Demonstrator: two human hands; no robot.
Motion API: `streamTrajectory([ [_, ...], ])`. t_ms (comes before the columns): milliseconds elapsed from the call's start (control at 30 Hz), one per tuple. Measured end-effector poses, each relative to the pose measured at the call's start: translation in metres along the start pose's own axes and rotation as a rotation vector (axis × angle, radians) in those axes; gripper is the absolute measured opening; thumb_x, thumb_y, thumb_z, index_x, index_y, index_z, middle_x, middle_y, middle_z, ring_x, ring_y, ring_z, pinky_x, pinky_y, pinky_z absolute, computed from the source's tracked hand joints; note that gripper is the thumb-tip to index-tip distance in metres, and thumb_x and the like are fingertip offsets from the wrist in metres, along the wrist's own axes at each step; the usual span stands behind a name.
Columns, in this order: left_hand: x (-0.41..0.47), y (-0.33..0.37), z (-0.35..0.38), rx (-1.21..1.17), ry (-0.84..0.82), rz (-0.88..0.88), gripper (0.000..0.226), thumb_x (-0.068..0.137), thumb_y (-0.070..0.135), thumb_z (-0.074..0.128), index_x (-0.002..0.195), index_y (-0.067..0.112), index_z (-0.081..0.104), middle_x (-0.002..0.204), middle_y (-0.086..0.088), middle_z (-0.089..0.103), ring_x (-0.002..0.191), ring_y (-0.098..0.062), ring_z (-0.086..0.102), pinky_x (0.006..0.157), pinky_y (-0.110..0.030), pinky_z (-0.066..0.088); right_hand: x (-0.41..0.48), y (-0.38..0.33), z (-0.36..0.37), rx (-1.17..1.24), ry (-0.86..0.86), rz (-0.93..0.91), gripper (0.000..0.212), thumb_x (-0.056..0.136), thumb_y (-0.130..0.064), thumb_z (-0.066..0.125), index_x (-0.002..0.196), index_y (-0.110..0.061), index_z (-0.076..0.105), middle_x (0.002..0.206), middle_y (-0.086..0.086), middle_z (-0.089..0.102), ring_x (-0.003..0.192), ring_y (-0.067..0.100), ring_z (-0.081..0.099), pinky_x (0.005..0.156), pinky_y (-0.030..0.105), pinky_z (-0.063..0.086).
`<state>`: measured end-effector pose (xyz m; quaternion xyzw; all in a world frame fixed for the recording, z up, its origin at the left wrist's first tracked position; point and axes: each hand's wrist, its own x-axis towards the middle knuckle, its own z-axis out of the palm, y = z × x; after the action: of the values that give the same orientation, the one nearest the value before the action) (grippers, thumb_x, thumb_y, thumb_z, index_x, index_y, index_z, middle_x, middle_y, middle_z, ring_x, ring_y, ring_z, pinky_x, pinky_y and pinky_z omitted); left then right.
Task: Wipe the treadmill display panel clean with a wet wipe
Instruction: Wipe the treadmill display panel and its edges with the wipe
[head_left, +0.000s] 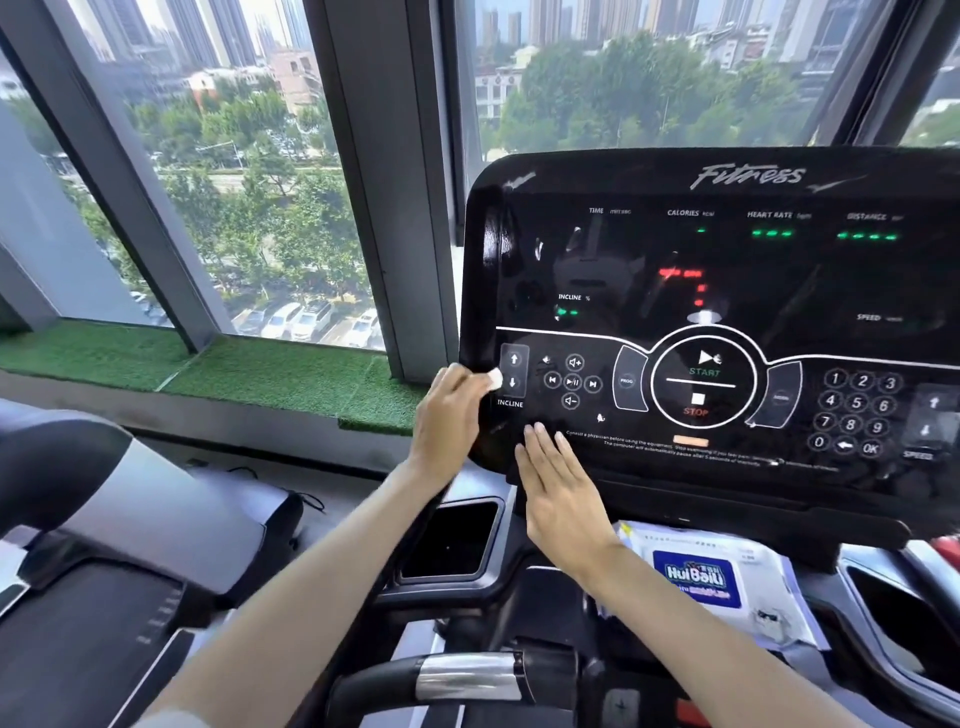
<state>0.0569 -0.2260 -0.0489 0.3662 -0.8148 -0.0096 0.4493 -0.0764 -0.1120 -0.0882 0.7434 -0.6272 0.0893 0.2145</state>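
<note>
Display panel (727, 291): glossy, smudges and glare visible across upper area; wiping judged barely begun. Wet wipe (494, 378): small wad pinched in left hand (451, 415) grip at panel's near-left edge. Right hand (558, 486): open, flat, empty. Wipe pack (722, 582) near right.

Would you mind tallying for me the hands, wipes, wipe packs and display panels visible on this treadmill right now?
Hands: 2, the left hand and the right hand
Wet wipe: 1, a small white wad pinched in the left hand at the panel's left edge
Wipe pack: 1, lying below the console
Display panel: 1
Total: 5
</note>
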Motion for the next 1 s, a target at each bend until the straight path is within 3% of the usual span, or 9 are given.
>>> streamTrajectory([
  [200, 0.114, 0.015, -0.023, 0.017, 0.134, -0.064, 0.016, 0.093, 0.005, 0.052, 0.100, 0.005, 0.066, 0.089, -0.003, 0.055, 0.079, -0.015, 0.052, 0.066, -0.026, 0.045, 0.065, 0.039, -0.054, -0.114, 0.128, 0.073, 0.063, 0.077, -0.010, 0.048, 0.138, 0.002, 0.039, 0.148, 0.025, 0.029, 0.140, 0.039, 0.020, 0.113, 0.052, 0.013],
  [400, 0.185, 0.046, -0.025, -0.117, 0.405, -0.463, 0.020, 0.095, 0.004, 0.046, 0.097, 0.005, 0.065, 0.090, -0.006, 0.054, 0.076, -0.015, 0.050, 0.073, -0.027, 0.047, 0.115, 0.107, -0.105, -0.095, 0.241, 0.273, 0.068, 0.068, 0.000, 0.063, 0.133, 0.007, 0.044, 0.141, 0.029, 0.038, 0.135, 0.041, 0.031, 0.110, 0.053, 0.024],
  [567, 0.187, 0.063, -0.014, -0.105, 0.272, -0.207, 0.019, 0.095, 0.004, 0.048, 0.099, 0.010, 0.065, 0.088, -0.004, 0.053, 0.075, -0.014, 0.049, 0.067, -0.023, 0.041, 0.121, 0.133, -0.118, -0.064, 0.262, 0.308, 0.073, 0.064, 0.009, 0.058, 0.135, 0.008, 0.040, 0.138, 0.028, 0.043, 0.131, 0.038, 0.040, 0.111, 0.049, 0.028],
  [633, 0.196, 0.059, -0.015, -0.197, 0.430, -0.409, 0.022, 0.095, 0.004, 0.047, 0.078, 0.010, 0.061, 0.081, -0.003, 0.047, 0.064, -0.011, 0.041, 0.063, -0.021, 0.033, 0.119, 0.139, -0.116, -0.088, 0.226, 0.287, 0.079, 0.058, 0.009, 0.061, 0.134, 0.009, 0.041, 0.137, 0.027, 0.045, 0.129, 0.036, 0.043, 0.110, 0.047, 0.028],
  [700, 0.200, 0.069, -0.012, -0.216, 0.495, -0.484, 0.023, 0.092, -0.002, 0.047, 0.079, 0.009, 0.063, 0.079, -0.004, 0.044, 0.065, -0.015, 0.043, 0.062, -0.022, 0.032, 0.118, 0.141, -0.112, -0.114, 0.210, 0.269, 0.083, 0.053, 0.009, 0.062, 0.133, 0.011, 0.041, 0.136, 0.028, 0.046, 0.128, 0.037, 0.044, 0.109, 0.048, 0.030],
  [833, 0.202, 0.079, -0.002, -0.020, 0.251, -0.048, 0.029, 0.090, -0.005, 0.050, 0.111, 0.009, 0.065, 0.086, -0.003, 0.051, 0.082, -0.018, 0.050, 0.076, -0.029, 0.046, 0.119, 0.140, -0.110, -0.136, 0.224, 0.247, 0.079, 0.055, 0.007, 0.058, 0.132, 0.012, 0.041, 0.136, 0.029, 0.044, 0.128, 0.038, 0.043, 0.108, 0.050, 0.032],
  [867, 0.205, 0.070, -0.006, -0.018, 0.229, -0.044, 0.028, 0.091, -0.004, 0.050, 0.110, 0.008, 0.065, 0.088, -0.003, 0.052, 0.083, -0.016, 0.049, 0.078, -0.028, 0.046, 0.119, 0.141, -0.110, -0.140, 0.225, 0.247, 0.079, 0.055, 0.007, 0.059, 0.132, 0.012, 0.041, 0.136, 0.029, 0.044, 0.128, 0.038, 0.043, 0.108, 0.050, 0.032],
  [933, 0.210, 0.053, -0.013, -0.098, 0.332, -0.244, 0.024, 0.091, -0.006, 0.047, 0.099, 0.005, 0.067, 0.088, -0.004, 0.050, 0.080, -0.014, 0.045, 0.077, -0.030, 0.049, 0.119, 0.141, -0.109, -0.133, 0.231, 0.250, 0.079, 0.054, 0.008, 0.059, 0.132, 0.013, 0.042, 0.136, 0.030, 0.044, 0.128, 0.039, 0.043, 0.108, 0.050, 0.033],
  [1000, 0.210, 0.057, -0.010, -0.098, 0.417, -0.368, 0.033, 0.088, -0.011, 0.045, 0.105, 0.007, 0.066, 0.088, -0.005, 0.048, 0.083, -0.018, 0.046, 0.076, -0.031, 0.048, 0.120, 0.139, -0.109, -0.135, 0.230, 0.250, 0.079, 0.054, 0.009, 0.056, 0.131, 0.013, 0.042, 0.135, 0.031, 0.044, 0.127, 0.041, 0.043, 0.107, 0.051, 0.033],
])
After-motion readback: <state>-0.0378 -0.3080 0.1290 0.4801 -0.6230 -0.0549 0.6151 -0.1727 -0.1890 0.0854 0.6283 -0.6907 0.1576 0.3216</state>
